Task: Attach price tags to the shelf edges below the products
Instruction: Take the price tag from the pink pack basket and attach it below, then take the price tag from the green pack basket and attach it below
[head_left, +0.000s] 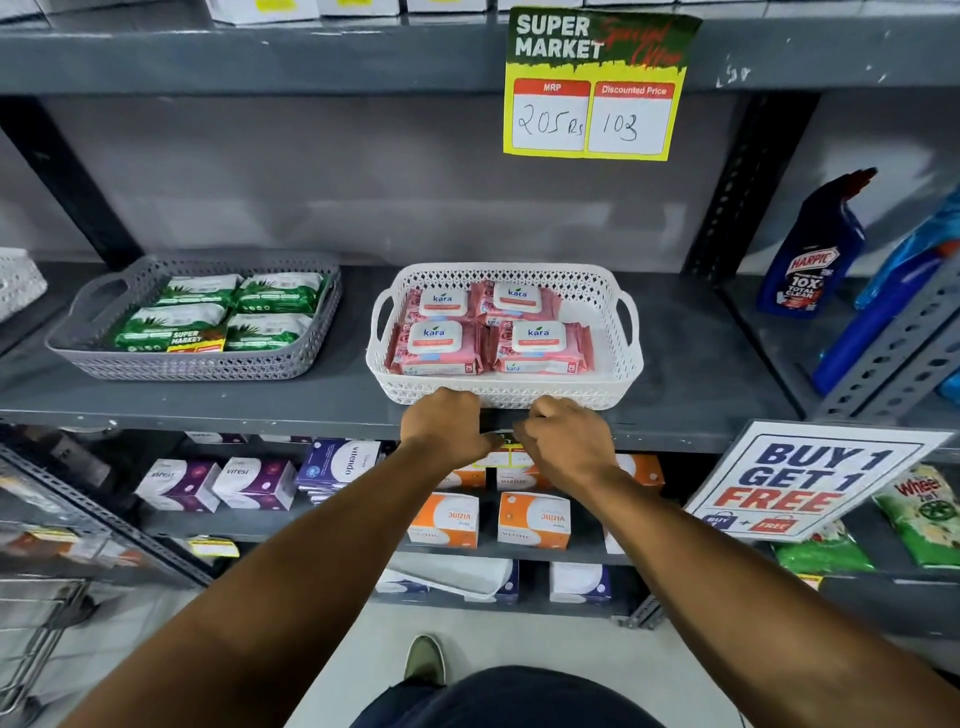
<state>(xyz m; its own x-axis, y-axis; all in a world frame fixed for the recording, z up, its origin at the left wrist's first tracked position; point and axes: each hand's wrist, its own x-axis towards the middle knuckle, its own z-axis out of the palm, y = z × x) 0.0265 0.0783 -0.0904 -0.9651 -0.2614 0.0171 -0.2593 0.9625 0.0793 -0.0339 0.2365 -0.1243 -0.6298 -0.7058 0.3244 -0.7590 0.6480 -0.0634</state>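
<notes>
A yellow price tag (503, 448) lies against the grey shelf edge (311, 423), directly below a white basket (506, 392) holding pink Kara wipe packs (540, 345). Most of the tag is hidden by my hands. My left hand (445, 428) pinches its left side and my right hand (563, 439) pinches its right side, fingers curled onto the shelf lip. Another price tag (592, 85), yellow and green with "205 Rs" and "103" written on it, hangs from the shelf edge above.
A grey basket (197, 364) of green wipe packs stands left of the white one, with a small tag inside it. Blue Harpic bottles (815, 249) stand at right. A "Buy 1 Get 1 Free" sign (810, 478) leans at lower right. Boxed goods fill the shelves below.
</notes>
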